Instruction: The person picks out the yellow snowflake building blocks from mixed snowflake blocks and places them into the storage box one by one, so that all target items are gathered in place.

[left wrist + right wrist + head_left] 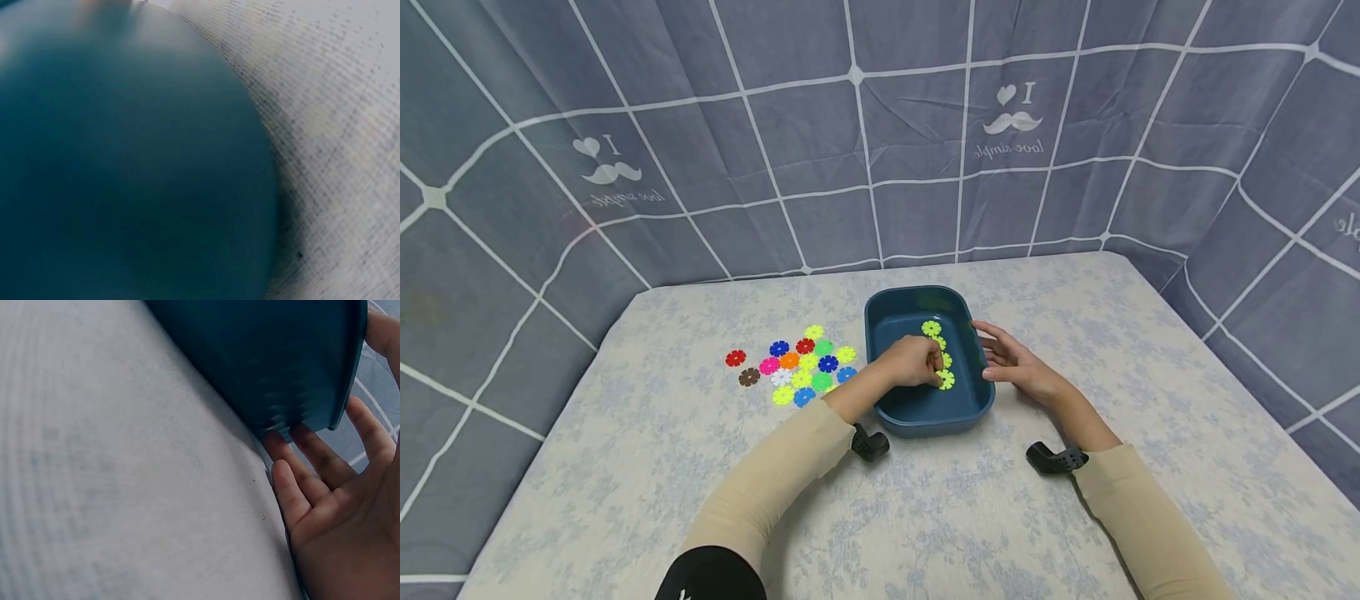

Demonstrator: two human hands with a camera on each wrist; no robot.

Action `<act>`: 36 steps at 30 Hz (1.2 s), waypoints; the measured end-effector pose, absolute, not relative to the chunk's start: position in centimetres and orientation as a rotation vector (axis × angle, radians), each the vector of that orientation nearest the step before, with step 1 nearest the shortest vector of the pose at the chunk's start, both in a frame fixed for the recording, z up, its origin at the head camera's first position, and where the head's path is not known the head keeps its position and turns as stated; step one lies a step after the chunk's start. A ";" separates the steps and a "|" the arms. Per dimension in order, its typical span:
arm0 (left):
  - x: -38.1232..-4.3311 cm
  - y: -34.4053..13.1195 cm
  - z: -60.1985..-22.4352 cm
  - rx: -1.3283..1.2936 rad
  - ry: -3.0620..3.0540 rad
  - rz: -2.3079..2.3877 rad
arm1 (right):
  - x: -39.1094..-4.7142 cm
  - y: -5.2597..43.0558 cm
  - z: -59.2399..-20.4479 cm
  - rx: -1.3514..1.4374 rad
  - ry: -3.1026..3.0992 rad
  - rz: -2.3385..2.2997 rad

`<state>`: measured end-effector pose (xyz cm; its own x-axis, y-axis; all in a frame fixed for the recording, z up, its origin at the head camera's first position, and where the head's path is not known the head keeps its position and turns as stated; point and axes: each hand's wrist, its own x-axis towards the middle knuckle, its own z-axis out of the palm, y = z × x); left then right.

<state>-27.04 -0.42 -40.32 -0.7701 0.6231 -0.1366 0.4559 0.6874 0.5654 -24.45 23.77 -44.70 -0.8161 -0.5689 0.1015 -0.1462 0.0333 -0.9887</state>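
A dark teal plastic bin (934,417) stands on the table. Inside it, several yellow-green snowflake discs (931,328) lie in a line, edge to edge; whether they are joined is too small to tell. My left hand (914,362) reaches over the bin's left side, its curled fingers pinching the disc (947,381) nearest me. The left wrist view shows mostly blurred bin wall (144,156), with that hand's grasp hidden. Against the bin's right outer side, my right hand (1022,367) rests with fingers fairly straight, thumb apart; in the right wrist view its fingertips (303,432) touch the wall.
Left of the bin, several loose snowflake discs (789,360) in red, blue, green, orange, pink, white, brown and yellow lie spread on the pale patterned table (647,433). A grey-blue checked curtain (805,142) hangs behind and at both sides.
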 end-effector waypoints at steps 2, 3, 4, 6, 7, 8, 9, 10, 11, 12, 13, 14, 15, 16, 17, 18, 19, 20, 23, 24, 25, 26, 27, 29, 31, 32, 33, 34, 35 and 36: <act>-27.0 -0.4 -40.3 0.844 2.591 0.726 | -24.5 23.8 -44.7 -0.731 1.993 -1.846; -26.9 -0.4 -40.2 0.842 2.595 0.720 | -24.5 23.8 -44.7 -0.732 1.992 -1.847; -26.9 -0.4 -40.2 0.842 2.597 0.715 | -24.4 23.8 -44.7 -0.733 1.991 -1.848; -26.9 -0.4 -40.1 0.847 2.603 0.704 | -24.4 23.8 -44.7 -0.731 1.992 -1.849; -26.9 -0.4 -40.1 0.850 2.606 0.698 | -24.5 23.8 -44.7 -0.731 1.992 -1.850; -26.9 -0.4 -40.1 0.852 2.608 0.693 | -24.5 23.8 -44.7 -0.731 1.992 -1.850; -26.8 -0.4 -40.0 0.854 2.611 0.690 | -24.5 23.8 -44.7 -0.732 1.992 -1.851; -26.8 -0.4 -40.0 0.855 2.611 0.687 | -24.5 23.8 -44.7 -0.732 1.991 -1.852; -26.8 -0.4 -40.0 0.855 2.612 0.685 | -24.5 23.8 -44.7 -0.733 1.990 -1.853; -26.8 -0.4 -40.1 0.856 2.613 0.683 | -24.5 23.8 -44.7 -0.732 1.988 -1.854; -26.8 -0.4 -40.1 0.855 2.615 0.682 | -24.4 23.8 -44.7 -0.732 1.989 -1.854; -26.8 -0.4 -40.1 0.856 2.617 0.680 | -24.4 23.8 -44.7 -0.732 1.990 -1.854; -26.8 -0.3 -40.1 0.858 2.619 0.679 | -24.4 23.8 -44.7 -0.731 1.991 -1.854; -26.8 -0.3 -40.2 0.862 2.621 0.680 | -24.4 23.8 -44.7 -0.730 1.991 -1.855; -26.8 -0.3 -40.2 0.864 2.624 0.681 | -24.4 23.8 -44.7 -0.729 1.991 -1.855; -26.8 -0.3 -40.2 0.866 2.628 0.683 | -24.4 23.8 -44.7 -0.728 1.991 -1.856; -26.8 -0.3 -40.2 0.866 2.632 0.684 | -24.4 23.8 -44.7 -0.728 1.991 -1.857; -26.8 -0.3 -40.2 0.866 2.636 0.684 | -24.4 23.8 -44.7 -0.727 1.993 -1.855; -26.7 -0.3 -40.1 0.863 2.646 0.687 | -24.4 23.7 -44.7 -0.726 1.999 -1.851; -26.6 -0.3 -40.1 0.864 2.649 0.690 | -24.4 23.7 -44.7 -0.724 2.001 -1.849; -26.6 -0.3 -40.1 0.867 2.652 0.692 | -24.4 23.7 -44.7 -0.723 2.003 -1.847; -26.6 -0.3 -40.1 0.871 2.653 0.697 | -24.4 23.7 -44.6 -0.723 2.004 -1.846; -26.6 -0.3 -40.1 0.878 2.655 0.704 | -24.4 23.7 -44.6 -0.722 2.002 -1.848; -26.6 -0.3 -40.1 0.902 2.663 0.716 | -24.4 23.7 -44.6 -0.719 1.996 -1.852; -26.6 -0.3 -40.1 0.927 2.670 0.730 | -24.4 23.7 -44.5 -0.720 1.990 -1.857; -26.6 -0.3 -40.2 0.939 2.675 0.739 | -24.3 23.7 -44.5 -0.721 1.988 -1.857; -26.7 -0.3 -40.2 0.952 2.680 0.748 | -24.3 23.7 -44.5 -0.721 1.987 -1.858; -26.7 -0.4 -40.2 0.961 2.684 0.760 | -24.3 23.7 -44.5 -0.722 1.987 -1.857; -26.7 -0.4 -40.2 0.964 2.685 0.775 | -24.3 23.7 -44.5 -0.723 1.989 -1.856; -26.7 -0.4 -40.2 0.965 2.686 0.796 | -24.4 23.7 -44.5 -0.723 1.992 -1.853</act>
